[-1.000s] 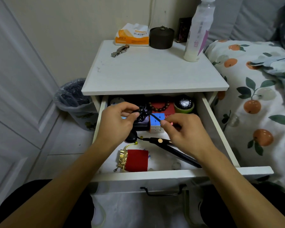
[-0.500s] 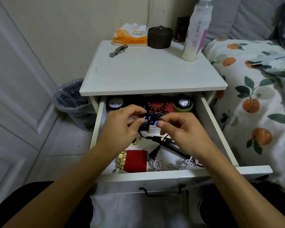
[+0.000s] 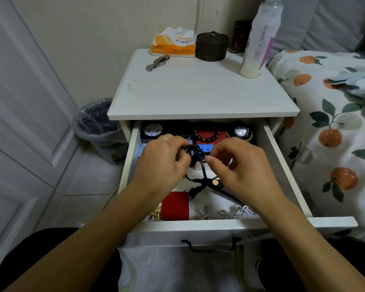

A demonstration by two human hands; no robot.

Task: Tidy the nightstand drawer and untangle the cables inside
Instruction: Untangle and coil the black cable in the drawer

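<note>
White and scuffed, one nightstand (image 3: pixel 198 93) stands mid-frame between a panelled door at the left and a bed with orange-print bedding (image 3: pixel 333 127) at the right, its single drawer (image 3: pixel 230 225) pulled out toward the bottom of the frame.

Over the middle of the drawer, the left hand (image 3: pixel 162 163) has its fingers curled tight, pinching a knotted bundle of black cable (image 3: pixel 195 153). The right hand (image 3: pixel 240 167) sits just right of the knot, fingers bent inward with the fingertips at the cable; whether they actually clamp it I cannot tell. One strand drops from the knot toward the lower centre, ending in one black plug (image 3: pixel 195 189) beside a dark wand-shaped tool (image 3: pixel 223 190) with a round gold button.

Below, along the drawer's front edge, lie one red pouch (image 3: pixel 175 205) at the lower left and one tangled white cable (image 3: pixel 221 211) to its right. At the drawer's back: one round-dialled dark device (image 3: pixel 154 129) at upper left, one string of brown beads (image 3: pixel 208 135) on a red box in the centre, one watch (image 3: pixel 240 131) at upper right.

On the nightstand top stand one tissue pack (image 3: pixel 174 44), one dark lidded jar (image 3: pixel 212 46), one tall white bottle (image 3: pixel 259 39) and one metal wristwatch (image 3: pixel 157 62). One lined waste bin (image 3: pixel 97 125) sits at the left.
</note>
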